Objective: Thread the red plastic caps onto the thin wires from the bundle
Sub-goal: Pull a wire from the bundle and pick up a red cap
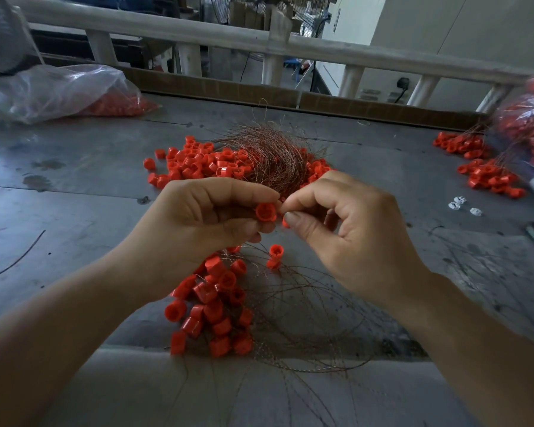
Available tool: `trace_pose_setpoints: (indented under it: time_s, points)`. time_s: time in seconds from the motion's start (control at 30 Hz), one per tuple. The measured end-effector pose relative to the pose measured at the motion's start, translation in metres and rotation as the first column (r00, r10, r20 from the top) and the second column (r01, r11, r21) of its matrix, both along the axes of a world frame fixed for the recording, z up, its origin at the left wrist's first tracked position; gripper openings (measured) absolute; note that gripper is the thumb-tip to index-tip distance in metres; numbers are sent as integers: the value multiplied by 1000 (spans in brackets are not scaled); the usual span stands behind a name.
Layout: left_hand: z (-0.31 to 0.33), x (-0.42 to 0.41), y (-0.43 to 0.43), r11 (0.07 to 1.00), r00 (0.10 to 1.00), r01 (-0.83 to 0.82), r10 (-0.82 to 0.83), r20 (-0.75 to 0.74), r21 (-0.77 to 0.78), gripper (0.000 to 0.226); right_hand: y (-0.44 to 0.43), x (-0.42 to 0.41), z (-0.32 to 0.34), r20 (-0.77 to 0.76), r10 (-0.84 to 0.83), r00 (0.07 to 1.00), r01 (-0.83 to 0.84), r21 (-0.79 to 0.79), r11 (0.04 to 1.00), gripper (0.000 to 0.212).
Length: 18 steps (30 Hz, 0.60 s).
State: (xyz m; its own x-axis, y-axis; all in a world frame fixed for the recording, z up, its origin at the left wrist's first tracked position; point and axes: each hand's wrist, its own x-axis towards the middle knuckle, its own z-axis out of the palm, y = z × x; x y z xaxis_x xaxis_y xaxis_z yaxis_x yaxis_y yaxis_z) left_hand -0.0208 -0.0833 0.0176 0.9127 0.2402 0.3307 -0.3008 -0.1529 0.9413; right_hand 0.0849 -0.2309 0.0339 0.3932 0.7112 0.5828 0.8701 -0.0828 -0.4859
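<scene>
My left hand (204, 214) pinches a red plastic cap (265, 211) between thumb and fingers, its open end facing my right hand. My right hand (342, 223) pinches something very thin, probably a wire end, right beside that cap; the wire itself is too fine to make out. Behind my hands lies the bundle of thin copper wires (275, 155) on a pile of loose red caps (198, 161). Below my hands sits a heap of caps (216, 306) strung on wires that loop across the table (90, 167).
A clear plastic bag of red caps (74, 90) lies at the far left. More caps on wires (487, 177) and another bag (527, 124) sit at the right, beside small white pieces (458, 204). A railing (259, 41) runs behind the table.
</scene>
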Motion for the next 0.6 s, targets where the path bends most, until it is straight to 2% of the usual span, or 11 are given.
trace_pose_setpoints:
  time_s: [0.6]
  points:
    - [-1,0,4,1000,1000,25,-25,13,17,38,-2,1,1,-4,-23,1000,23,-57,998,10]
